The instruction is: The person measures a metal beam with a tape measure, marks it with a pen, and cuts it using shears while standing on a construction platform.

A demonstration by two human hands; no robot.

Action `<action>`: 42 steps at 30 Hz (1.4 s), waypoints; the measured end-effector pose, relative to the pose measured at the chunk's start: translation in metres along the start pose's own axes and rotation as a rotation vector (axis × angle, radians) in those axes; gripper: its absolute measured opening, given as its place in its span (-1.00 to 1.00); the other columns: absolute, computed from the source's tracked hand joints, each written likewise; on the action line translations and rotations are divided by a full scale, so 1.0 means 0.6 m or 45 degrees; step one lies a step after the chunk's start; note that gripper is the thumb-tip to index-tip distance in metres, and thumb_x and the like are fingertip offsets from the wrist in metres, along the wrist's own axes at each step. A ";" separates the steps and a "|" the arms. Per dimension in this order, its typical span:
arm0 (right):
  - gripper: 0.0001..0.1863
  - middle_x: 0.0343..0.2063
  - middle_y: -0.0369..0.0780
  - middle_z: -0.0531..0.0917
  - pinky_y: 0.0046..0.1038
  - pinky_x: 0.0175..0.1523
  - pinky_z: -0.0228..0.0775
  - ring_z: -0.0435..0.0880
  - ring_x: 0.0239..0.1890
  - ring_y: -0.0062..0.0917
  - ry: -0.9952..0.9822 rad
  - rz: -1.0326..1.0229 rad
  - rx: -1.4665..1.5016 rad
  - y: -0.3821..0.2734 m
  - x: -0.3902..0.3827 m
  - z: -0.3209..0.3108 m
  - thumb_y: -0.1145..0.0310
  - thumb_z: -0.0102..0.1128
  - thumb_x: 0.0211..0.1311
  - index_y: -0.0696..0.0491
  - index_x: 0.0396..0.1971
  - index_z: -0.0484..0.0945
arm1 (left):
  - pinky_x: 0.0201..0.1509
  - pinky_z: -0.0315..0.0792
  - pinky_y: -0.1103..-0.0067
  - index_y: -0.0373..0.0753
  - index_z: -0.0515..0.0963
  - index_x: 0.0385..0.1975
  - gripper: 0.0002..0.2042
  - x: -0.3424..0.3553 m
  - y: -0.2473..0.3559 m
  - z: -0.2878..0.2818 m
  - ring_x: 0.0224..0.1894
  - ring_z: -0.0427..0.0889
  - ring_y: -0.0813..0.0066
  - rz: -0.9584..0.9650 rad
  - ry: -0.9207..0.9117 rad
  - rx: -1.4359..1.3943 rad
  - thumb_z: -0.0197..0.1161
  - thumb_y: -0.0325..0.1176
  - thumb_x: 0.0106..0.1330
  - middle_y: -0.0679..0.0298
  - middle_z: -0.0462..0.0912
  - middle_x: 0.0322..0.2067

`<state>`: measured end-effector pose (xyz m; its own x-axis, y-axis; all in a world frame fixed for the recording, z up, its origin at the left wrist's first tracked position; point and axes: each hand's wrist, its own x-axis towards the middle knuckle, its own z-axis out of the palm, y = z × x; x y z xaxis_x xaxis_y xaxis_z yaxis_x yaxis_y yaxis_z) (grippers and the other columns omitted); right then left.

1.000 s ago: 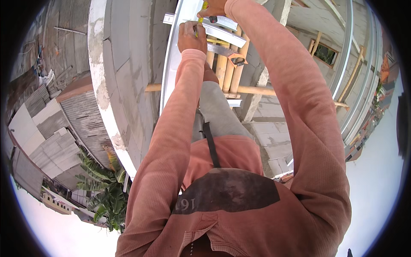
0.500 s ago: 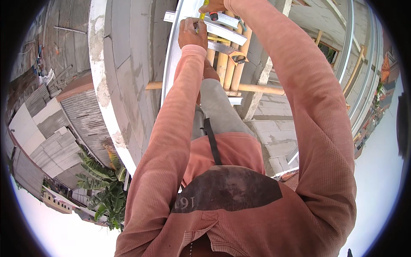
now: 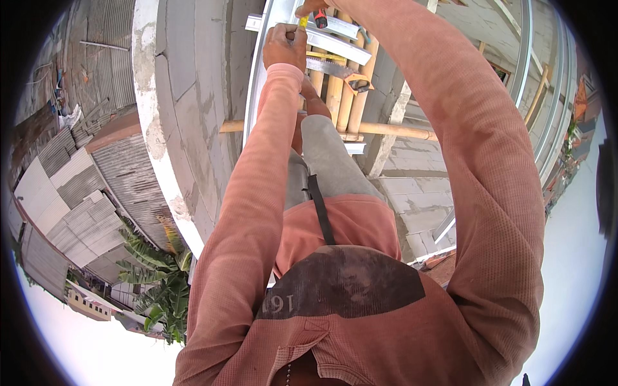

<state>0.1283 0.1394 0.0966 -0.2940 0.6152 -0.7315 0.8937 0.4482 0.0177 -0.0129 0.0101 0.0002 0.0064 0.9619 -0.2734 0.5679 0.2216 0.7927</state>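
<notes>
A short stretch of yellow tape measure blade [image 3: 303, 21] runs between my two hands at the top of the view. My left hand [image 3: 284, 49] has its fingers curled round the lower end of the blade, over a long pale metal channel [image 3: 255, 87]. Just above and to the right, my right hand [image 3: 313, 6] is closed at the other end of the tape, partly cut off by the picture's edge. Beside it lies a red and black tool [image 3: 320, 19], its kind unclear. A handsaw [image 3: 327, 68] with an orange handle rests on bamboo poles close by.
Shorter metal profiles [image 3: 341, 46] lie across the bamboo poles [image 3: 341, 96]. A crosswise bamboo pole [image 3: 396, 131] passes by my legs. A block wall [image 3: 193, 83] stands at left, with corrugated roofs [image 3: 71, 199] and a banana plant [image 3: 168, 296] far below.
My left hand has shifted slightly left, and my right hand has moved a little left and down. Less of the yellow blade shows between them.
</notes>
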 end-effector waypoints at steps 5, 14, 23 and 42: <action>-0.46 -0.23 -0.12 0.76 -0.18 -0.04 0.54 0.75 -0.11 -0.25 0.083 -0.004 -0.030 0.004 -0.004 0.017 -0.15 0.25 0.06 0.04 -0.25 0.76 | -0.08 0.53 0.41 -0.26 0.63 -0.32 -0.74 0.012 0.001 -0.015 -0.26 0.69 0.26 -0.114 -0.206 -0.114 0.26 -0.16 0.24 0.20 0.70 -0.31; -0.45 -0.24 -0.10 0.76 -0.17 -0.13 0.56 0.76 -0.16 -0.26 0.126 0.044 -0.023 0.002 -0.007 0.027 -0.18 0.23 0.09 0.04 -0.27 0.76 | 0.00 0.53 0.45 -0.26 0.64 -0.25 -0.66 0.034 0.022 -0.034 -0.20 0.72 0.28 -0.256 -0.349 -0.020 0.20 -0.08 0.23 0.15 0.75 -0.29; -0.42 -0.26 -0.11 0.76 -0.15 -0.13 0.55 0.76 -0.17 -0.26 0.152 0.029 -0.016 0.005 0.003 0.040 -0.21 0.24 0.11 0.07 -0.26 0.75 | -0.08 0.51 0.51 -0.27 0.67 -0.26 -0.68 0.049 0.006 -0.016 -0.29 0.65 0.45 -0.317 -0.338 -0.130 0.31 -0.13 0.19 0.22 0.75 -0.33; -0.53 -0.21 -0.08 0.76 -0.14 -0.07 0.54 0.74 -0.10 -0.22 0.219 0.093 0.044 0.016 0.004 0.077 -0.08 0.30 0.08 0.04 -0.26 0.75 | -0.09 0.53 0.42 -0.31 0.68 -0.26 -0.62 0.064 0.031 -0.019 -0.29 0.66 0.31 -0.684 -0.380 -0.243 0.38 -0.08 0.13 0.14 0.75 -0.28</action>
<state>0.1517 0.1151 0.0634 -0.2791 0.7483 -0.6018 0.9249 0.3779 0.0410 -0.0113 0.0531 0.0105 0.0060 0.6291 -0.7773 0.3990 0.7113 0.5787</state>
